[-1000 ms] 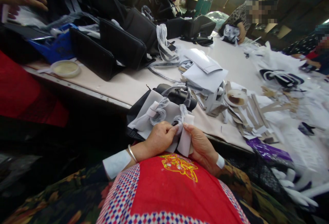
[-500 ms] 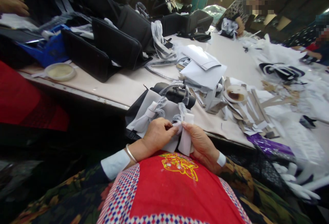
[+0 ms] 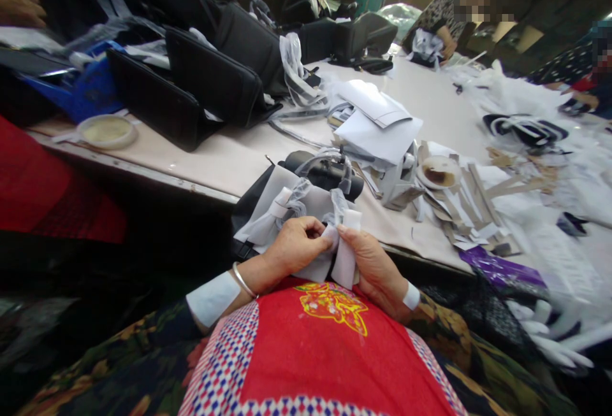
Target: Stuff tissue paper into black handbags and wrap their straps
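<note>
A black handbag [image 3: 253,196] rests at the table's near edge, its front covered by white wrapping sheet [image 3: 277,180]. Clear plastic wraps its raised handle [image 3: 319,156]. My left hand [image 3: 296,247], with a bracelet at the wrist, pinches white wrapping at the bag's front. Close beside it, my right hand [image 3: 375,263] has thumb and fingers closed on a white strip [image 3: 345,257] that hangs down over the bag's near side. Another white-wrapped strap end [image 3: 280,202] lies to the left of my hands. The fingertips partly hide the wrapping between them.
Black bags [image 3: 210,78] are piled at the back left, near a blue bin [image 3: 98,88] and a round dish [image 3: 106,131]. White sheets [image 3: 377,129], cardboard strips [image 3: 473,199] and a brown-stained dish [image 3: 437,171] lie right. Other people work at the far right; a hand shows top left.
Both hands stay at the same place on the bag. My left fingers have shifted slightly against the white wrapping. The view has moved a little.
</note>
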A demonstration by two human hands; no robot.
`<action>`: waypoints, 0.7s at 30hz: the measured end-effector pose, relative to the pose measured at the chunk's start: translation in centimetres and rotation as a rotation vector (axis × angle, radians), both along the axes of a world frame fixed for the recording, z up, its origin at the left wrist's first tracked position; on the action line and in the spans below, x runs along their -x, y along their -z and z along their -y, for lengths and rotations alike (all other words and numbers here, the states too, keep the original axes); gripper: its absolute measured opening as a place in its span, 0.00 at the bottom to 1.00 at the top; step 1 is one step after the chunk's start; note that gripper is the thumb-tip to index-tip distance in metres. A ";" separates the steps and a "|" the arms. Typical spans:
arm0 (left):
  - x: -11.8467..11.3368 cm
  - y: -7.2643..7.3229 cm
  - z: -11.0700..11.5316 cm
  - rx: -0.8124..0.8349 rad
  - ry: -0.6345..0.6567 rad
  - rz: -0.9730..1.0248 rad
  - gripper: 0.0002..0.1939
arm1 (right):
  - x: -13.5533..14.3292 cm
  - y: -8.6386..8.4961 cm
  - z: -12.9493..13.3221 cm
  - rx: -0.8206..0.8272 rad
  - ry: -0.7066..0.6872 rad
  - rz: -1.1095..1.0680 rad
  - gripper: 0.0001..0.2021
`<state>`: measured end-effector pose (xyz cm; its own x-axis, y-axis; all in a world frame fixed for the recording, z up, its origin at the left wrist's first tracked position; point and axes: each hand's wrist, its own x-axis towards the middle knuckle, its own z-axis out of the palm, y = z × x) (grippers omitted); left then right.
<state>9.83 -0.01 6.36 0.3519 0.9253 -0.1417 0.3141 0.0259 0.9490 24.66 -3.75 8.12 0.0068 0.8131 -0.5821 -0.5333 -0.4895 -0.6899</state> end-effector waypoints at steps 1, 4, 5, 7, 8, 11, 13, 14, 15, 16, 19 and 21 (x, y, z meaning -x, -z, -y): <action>0.0 0.1 0.1 -0.033 -0.018 -0.017 0.04 | 0.0 0.0 0.0 -0.001 0.001 0.011 0.17; 0.0 0.3 0.6 -0.162 -0.067 -0.070 0.07 | 0.1 0.0 0.0 0.010 0.002 0.049 0.18; -0.1 0.4 0.8 -0.209 -0.079 -0.079 0.08 | 0.2 0.1 0.0 0.012 0.002 0.063 0.18; -0.2 0.7 1.2 -0.332 -0.087 -0.090 0.10 | 0.3 0.1 0.0 0.004 0.002 0.086 0.19; -0.2 0.8 1.4 -0.408 -0.085 -0.094 0.11 | 0.4 0.2 -0.1 -0.006 0.006 0.095 0.19; -0.4 1.0 1.7 -0.591 -0.012 -0.085 0.12 | 0.6 0.3 -0.3 -0.040 0.041 0.104 0.18; -0.5 0.8 1.7 -0.625 0.062 -0.053 0.10 | 0.7 0.3 -0.5 -0.059 0.069 0.087 0.17; -0.5 0.7 1.8 -0.612 0.086 -0.041 0.09 | 0.7 0.2 -0.5 -0.065 0.078 0.073 0.18; -0.5 0.4 1.9 -0.584 0.091 -0.039 0.07 | 0.8 0.2 -0.5 -0.068 0.081 0.059 0.18; -0.5 0.2 1.9 -0.545 0.080 -0.047 0.06 | 0.8 0.2 -0.5 -0.070 0.079 0.046 0.18; -0.4 -0.3 2.1 -0.431 0.020 -0.102 0.08 | 0.8 0.2 -0.4 -0.074 0.063 0.021 0.17; -0.2 -0.2 2.0 -0.407 -0.030 -0.118 0.09 | 0.8 0.3 -0.3 -0.091 0.068 0.014 0.17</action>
<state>10.07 -2.04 6.57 0.3273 0.9236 0.1995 0.4258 -0.3327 0.8414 23.85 -3.46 7.81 0.0710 0.8600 -0.5053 -0.5534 -0.3875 -0.7373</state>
